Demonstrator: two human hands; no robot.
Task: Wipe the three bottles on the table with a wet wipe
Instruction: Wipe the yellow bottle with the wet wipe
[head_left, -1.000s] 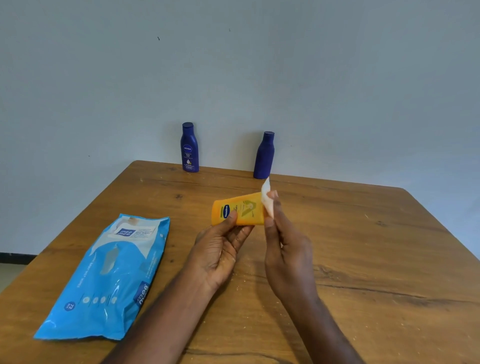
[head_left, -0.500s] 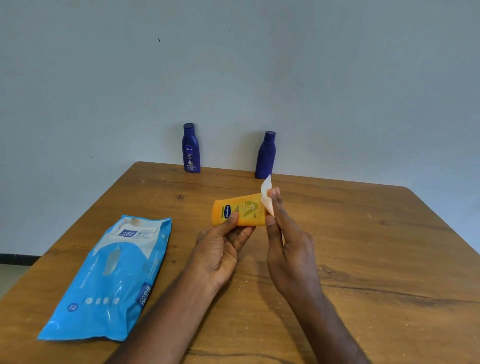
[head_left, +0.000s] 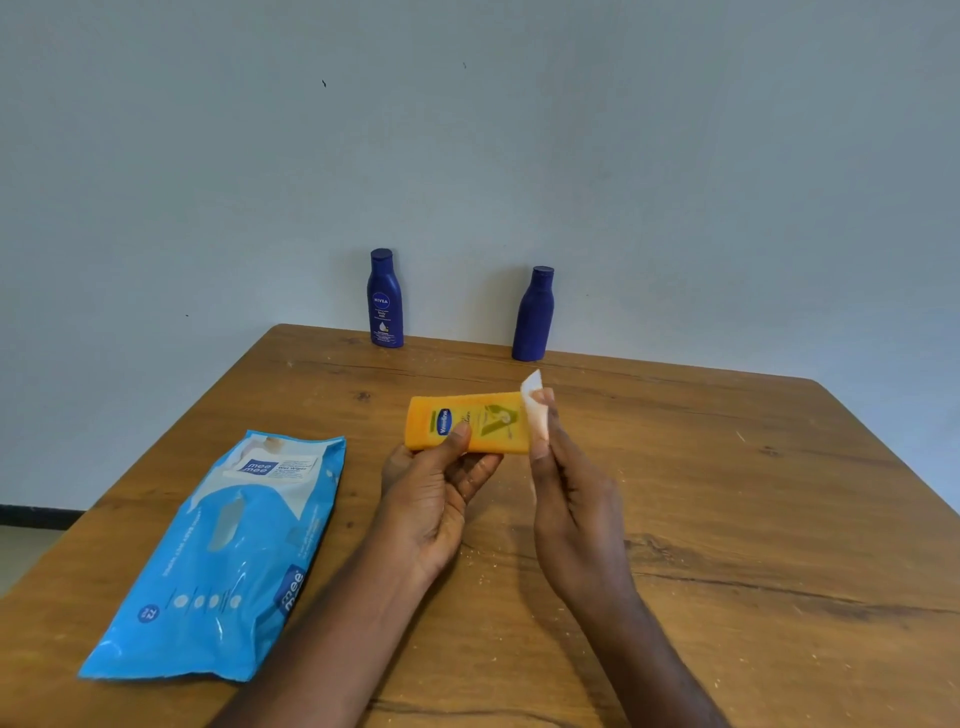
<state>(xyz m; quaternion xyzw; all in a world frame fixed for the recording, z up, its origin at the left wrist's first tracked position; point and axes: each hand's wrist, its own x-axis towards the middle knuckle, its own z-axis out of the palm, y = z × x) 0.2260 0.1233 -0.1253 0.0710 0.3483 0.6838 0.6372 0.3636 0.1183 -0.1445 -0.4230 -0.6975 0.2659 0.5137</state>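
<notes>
A blue pack of wet wipes (head_left: 218, 556) is lying flat on the left side of the wooden worktop (head_left: 727, 519), its labelled end pointing away from the person. Behind it, at the far edge against the wall, a dark blue bottle (head_left: 385, 298) with a white label is standing upright. Just right of the pack, the left hand (head_left: 436, 499) is holding the yellow bottle (head_left: 465, 427) on its side above the worktop, thumb lying across the front label and fingers curling underneath. The bottle's label is facing the camera. Further back, a second dark blue bottle (head_left: 533, 314) is standing upright at the far edge, well apart from the first, its plain side showing. At the yellow bottle's right end, the right hand (head_left: 571, 499) is pinching a folded white wet wipe (head_left: 535, 410) between thumb and fingertips, pressing it against that end of the bottle; one corner of the wipe is sticking up above the fingers. Both forearms are reaching in from the near edge. Pale crumbs or specks are scattered over the wood near the hands.
</notes>
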